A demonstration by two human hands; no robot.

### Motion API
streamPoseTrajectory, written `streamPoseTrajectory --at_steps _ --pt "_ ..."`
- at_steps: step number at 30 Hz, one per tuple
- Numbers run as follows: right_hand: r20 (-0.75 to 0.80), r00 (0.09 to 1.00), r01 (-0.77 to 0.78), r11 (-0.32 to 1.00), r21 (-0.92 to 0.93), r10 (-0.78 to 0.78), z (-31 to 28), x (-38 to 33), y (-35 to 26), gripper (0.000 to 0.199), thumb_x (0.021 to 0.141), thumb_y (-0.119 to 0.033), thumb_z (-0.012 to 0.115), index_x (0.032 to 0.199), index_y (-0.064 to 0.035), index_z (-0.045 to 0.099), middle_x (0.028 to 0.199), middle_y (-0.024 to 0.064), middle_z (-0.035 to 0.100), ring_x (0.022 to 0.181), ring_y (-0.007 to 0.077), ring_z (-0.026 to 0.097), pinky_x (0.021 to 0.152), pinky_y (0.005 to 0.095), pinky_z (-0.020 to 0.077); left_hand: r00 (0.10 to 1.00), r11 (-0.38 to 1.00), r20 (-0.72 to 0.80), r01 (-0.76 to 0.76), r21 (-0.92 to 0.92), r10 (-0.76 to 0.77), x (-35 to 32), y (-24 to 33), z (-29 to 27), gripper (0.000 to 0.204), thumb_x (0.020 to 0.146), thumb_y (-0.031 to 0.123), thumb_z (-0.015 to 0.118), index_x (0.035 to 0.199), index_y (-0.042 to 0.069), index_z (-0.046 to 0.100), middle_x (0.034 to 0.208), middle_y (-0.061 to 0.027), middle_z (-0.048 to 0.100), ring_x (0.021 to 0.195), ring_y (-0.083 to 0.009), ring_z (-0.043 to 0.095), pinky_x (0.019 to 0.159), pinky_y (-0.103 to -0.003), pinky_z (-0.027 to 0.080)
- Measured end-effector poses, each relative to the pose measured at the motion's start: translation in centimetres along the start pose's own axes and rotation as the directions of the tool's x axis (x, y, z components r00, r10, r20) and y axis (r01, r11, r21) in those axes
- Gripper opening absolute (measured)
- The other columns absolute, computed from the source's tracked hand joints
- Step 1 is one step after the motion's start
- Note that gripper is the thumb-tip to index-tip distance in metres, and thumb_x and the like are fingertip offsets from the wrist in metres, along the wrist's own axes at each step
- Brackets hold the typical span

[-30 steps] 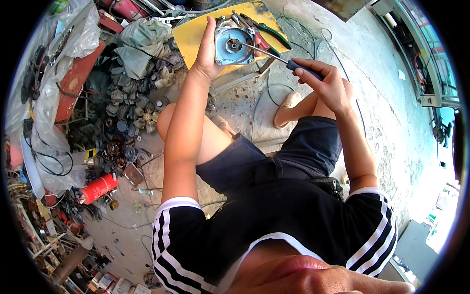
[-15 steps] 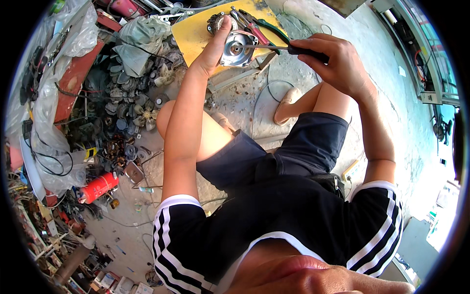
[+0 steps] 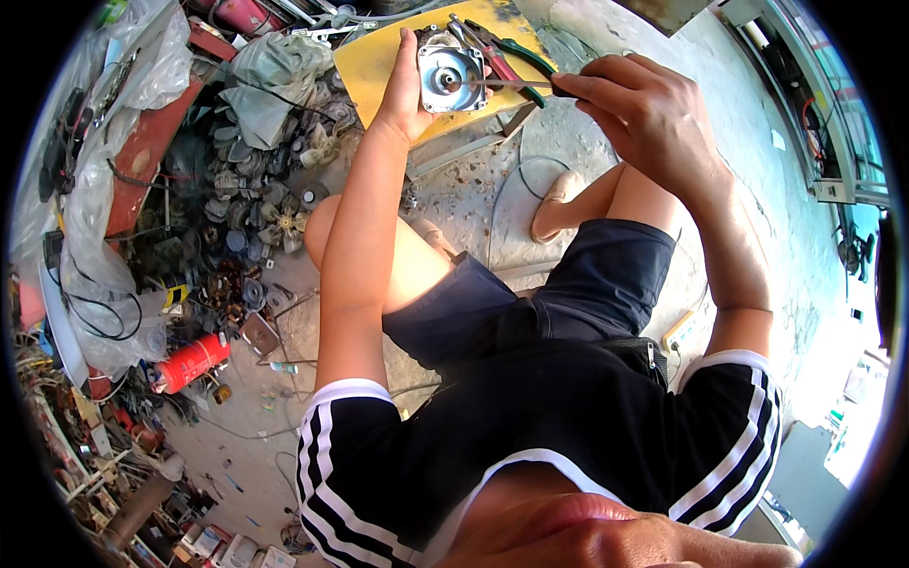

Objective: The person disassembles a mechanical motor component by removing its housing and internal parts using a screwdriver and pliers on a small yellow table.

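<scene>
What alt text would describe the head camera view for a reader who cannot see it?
The left hand holds a round metal motor cover above a yellow board, while the right hand points a screwdriver at its centre. Fan parts lie piled on the ground.

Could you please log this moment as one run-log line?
left hand: grips round metal motor cover | right hand: holds screwdriver, tip at cover centre | below: yellow board

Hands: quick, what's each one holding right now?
Left hand: closed on the round metal housing.
Right hand: closed on the screwdriver.
</scene>
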State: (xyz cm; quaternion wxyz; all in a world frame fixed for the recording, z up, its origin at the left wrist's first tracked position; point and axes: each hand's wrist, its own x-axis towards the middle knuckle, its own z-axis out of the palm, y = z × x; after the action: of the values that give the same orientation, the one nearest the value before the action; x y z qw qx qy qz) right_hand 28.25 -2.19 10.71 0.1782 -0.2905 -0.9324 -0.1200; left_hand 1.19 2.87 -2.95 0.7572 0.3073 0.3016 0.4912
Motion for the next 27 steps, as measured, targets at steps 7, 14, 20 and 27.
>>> streamPoseTrajectory --at_steps 7,14,20,27 --pt "-0.01 0.994 -0.112 0.99 0.081 0.113 0.5 -0.4 0.0 0.022 0.085 -0.016 0.07 0.107 -0.0179 0.074 0.089 0.002 0.067 0.08 0.022 0.067 0.064 0.0343 0.0537 1.0 1.0 0.017 0.005 0.007 -0.005 -0.4 0.4 0.1 0.085 0.092 0.075 0.026 0.131 0.004 0.052 0.116 -0.0252 0.064 0.099 -0.044 0.067 0.087 -0.049 0.056" --pt "0.088 0.968 -0.247 0.955 0.162 0.235 0.8 -0.4 -0.3 0.023 0.086 -0.019 0.07 0.108 -0.0159 0.073 0.09 0.005 0.068 0.079 0.0244 0.068 0.067 0.0353 0.0543 0.999 0.997 -0.006 -0.045 0.061 0.045 -0.4 0.2 0.5 0.087 0.093 0.075 0.023 0.13 0.003 0.053 0.116 -0.0236 0.065 0.098 -0.0412 0.068 0.087 -0.047 0.057" --pt "0.151 0.934 -0.355 0.873 0.333 0.323 1.1 -1.0 0.0 0.024 0.085 -0.019 0.07 0.108 -0.0114 0.073 0.093 0.0102 0.07 0.08 0.0288 0.068 0.072 0.0368 0.0548 0.989 0.974 -0.001 -0.148 0.17 0.15 -0.2 0.0 0.8 0.088 0.094 0.073 0.019 0.126 0.0 0.055 0.11 -0.0202 0.068 0.095 -0.0326 0.07 0.083 -0.042 0.059" --pt "0.18 0.905 -0.425 0.813 0.398 0.385 1.3 -1.3 -1.0 0.024 0.087 -0.02 0.069 0.108 -0.0101 0.073 0.091 0.0125 0.069 0.079 0.0301 0.068 0.071 0.0378 0.0541 0.965 0.945 -0.037 -0.247 0.214 0.26 0.1 -0.7 0.7 0.084 0.095 0.072 0.018 0.117 0.002 0.059 0.103 -0.0137 0.07 0.089 -0.0221 0.071 0.077 -0.035 0.06"
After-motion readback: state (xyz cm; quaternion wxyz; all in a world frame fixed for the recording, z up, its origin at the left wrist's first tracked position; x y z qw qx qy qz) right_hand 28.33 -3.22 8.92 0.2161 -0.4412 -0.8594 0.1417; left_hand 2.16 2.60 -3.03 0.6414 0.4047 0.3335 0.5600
